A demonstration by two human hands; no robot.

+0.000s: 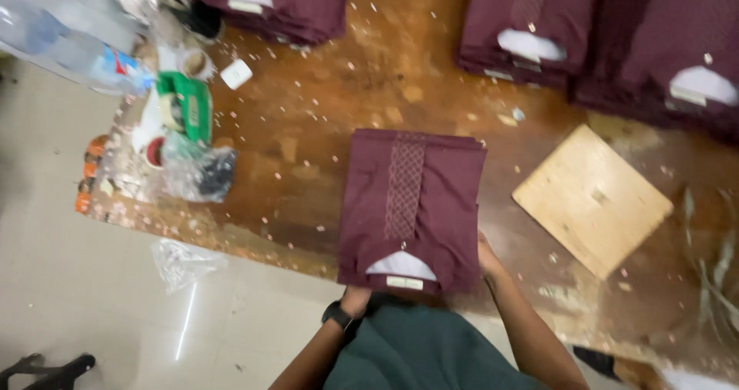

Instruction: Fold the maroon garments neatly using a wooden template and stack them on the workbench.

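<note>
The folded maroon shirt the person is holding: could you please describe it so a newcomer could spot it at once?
On the brown worktable, look at the near edge, left of the pale wooden board. The folded maroon shirt lies alone there, gripped by the left hand and right hand, unlike the stacks along the far edge.

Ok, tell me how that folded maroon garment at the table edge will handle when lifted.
The folded maroon garment would probably sag where unsupported, being soft cloth. The left hand and right hand at its near corners suggest it needs two. It looks light and unlikely to slide on the rough table.

Maroon folded shirt (412, 205) with a diamond-lattice placket, on a speckled brown table (308, 143) beside a pale wooden board (591, 199).
</note>
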